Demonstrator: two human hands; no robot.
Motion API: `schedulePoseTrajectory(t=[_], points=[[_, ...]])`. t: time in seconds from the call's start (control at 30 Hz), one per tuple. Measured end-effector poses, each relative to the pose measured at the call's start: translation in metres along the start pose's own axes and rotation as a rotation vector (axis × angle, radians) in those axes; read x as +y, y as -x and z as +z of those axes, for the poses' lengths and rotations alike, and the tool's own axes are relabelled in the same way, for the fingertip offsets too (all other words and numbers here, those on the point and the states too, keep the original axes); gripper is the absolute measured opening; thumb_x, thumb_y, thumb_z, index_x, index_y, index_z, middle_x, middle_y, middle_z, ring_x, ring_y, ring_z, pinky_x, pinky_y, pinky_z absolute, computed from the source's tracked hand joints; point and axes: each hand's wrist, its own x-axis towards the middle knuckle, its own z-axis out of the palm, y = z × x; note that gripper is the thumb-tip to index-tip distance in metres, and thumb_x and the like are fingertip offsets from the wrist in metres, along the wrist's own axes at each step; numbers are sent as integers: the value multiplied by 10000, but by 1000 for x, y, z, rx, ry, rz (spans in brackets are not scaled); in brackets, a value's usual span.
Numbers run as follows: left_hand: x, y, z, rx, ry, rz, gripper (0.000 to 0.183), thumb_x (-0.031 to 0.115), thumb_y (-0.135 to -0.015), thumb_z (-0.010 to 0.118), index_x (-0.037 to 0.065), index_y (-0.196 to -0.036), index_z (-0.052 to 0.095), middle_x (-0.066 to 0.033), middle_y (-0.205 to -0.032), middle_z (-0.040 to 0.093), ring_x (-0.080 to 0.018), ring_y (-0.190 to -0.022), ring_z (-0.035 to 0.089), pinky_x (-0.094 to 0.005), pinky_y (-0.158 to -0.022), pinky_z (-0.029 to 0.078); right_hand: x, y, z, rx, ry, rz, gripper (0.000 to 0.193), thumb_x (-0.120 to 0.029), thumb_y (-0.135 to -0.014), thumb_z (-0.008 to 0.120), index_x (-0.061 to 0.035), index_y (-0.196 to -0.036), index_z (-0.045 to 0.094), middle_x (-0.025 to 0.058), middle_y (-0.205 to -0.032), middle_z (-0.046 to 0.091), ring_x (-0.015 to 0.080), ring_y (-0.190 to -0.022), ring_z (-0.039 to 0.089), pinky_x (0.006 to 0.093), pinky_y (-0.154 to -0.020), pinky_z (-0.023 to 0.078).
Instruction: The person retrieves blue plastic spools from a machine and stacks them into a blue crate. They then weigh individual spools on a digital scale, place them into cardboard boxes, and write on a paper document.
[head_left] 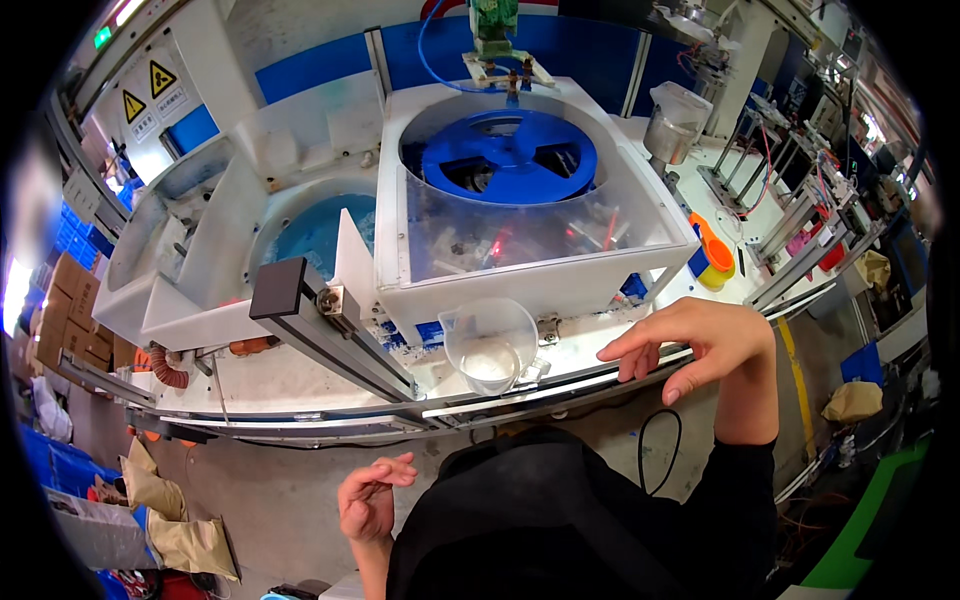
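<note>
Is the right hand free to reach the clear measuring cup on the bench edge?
Probably yes: the right hand hovers empty just beside the clear measuring cup, with nothing between them.

Right hand (695,340) raised, fingers spread, left hand (368,500) loosely curled

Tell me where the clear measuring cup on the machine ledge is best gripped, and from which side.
Probably around the upper wall of the clear measuring cup, coming from the right, where the right hand hovers open. It stands upright, open-topped, holding something white at the bottom, with the white housing close behind.
</note>
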Motion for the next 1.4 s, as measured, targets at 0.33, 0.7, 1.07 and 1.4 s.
schedulePoseTrajectory(t=[0.33,0.7,1.07,1.4], points=[[-1,2,0,8,-8,7,557,462,-842,545,-6,-1141,584,-215,-906,665,-354,-934,609,-542,-989,354,2,1,2,7,1,3,659,-242,-784,750,-21,-1335,465,98,-1059,656,185,-933,635,281,-769,496],[-1,3,0,7,-1,1,548,453,-850,534,-12,-1134,584,-227,-911,665,-353,-931,610,-536,-989,356,-2,-1,4,10,-17,15,657,-272,-793,741,-13,-1332,468,100,-1055,655,187,-927,632,286,-772,495],[-5,5,1,25,-5,-1,557,455,-847,527,-15,-1144,572,-229,-910,663,-350,-937,608,-542,-999,346,-1,-11,-16,422,100,-130,544,-359,-735,769,17,-1102,628,119,-984,663,187,-880,635,304,-747,501],[-10,0,14,17,-7,53,527,388,-852,509,-39,-1158,549,-243,-936,654,-362,-953,616,-551,-989,368,51,-169,-155,690,1439,-335,568,-222,-767,706,-101,-1282,499,99,-1239,542,285,-1161,490,397,-974,390]])
